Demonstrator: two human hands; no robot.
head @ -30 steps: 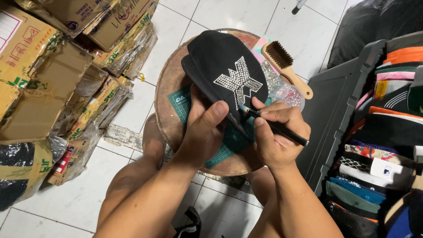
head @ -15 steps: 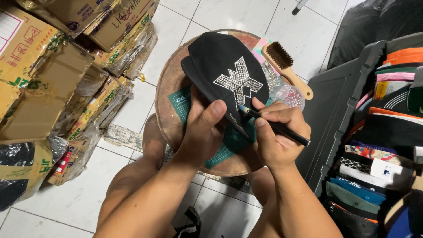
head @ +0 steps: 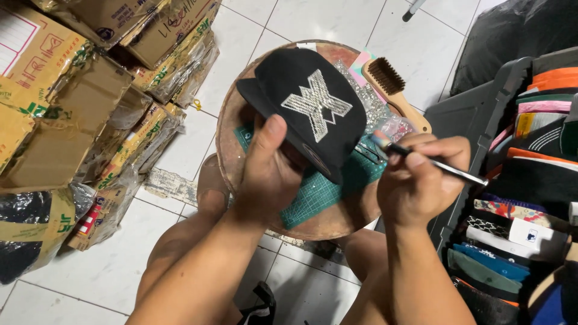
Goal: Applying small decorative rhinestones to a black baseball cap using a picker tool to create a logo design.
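Left hand (head: 271, 174) grips a black cap (head: 307, 105) from below, thumb up its side. Right hand (head: 421, 180), at the cap's four o'clock, pinches a thin tool (head: 430, 159) just beside it.

On the stool (head: 232, 129): one cap (head: 304, 102), one mat (head: 322, 189), one brush (head: 394, 90) — beside it, two hands (head: 268, 174), one pen (head: 430, 159).

Black cap (head: 301, 99) in left hand (head: 268, 177), pen-like tool (head: 430, 159) in right hand (head: 418, 186)

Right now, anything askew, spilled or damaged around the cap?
Nothing looks damaged. Left hand holds the black cap tilted over the round stool; right hand holds a thin tool clear of it. Cardboard boxes lie crumpled at left.
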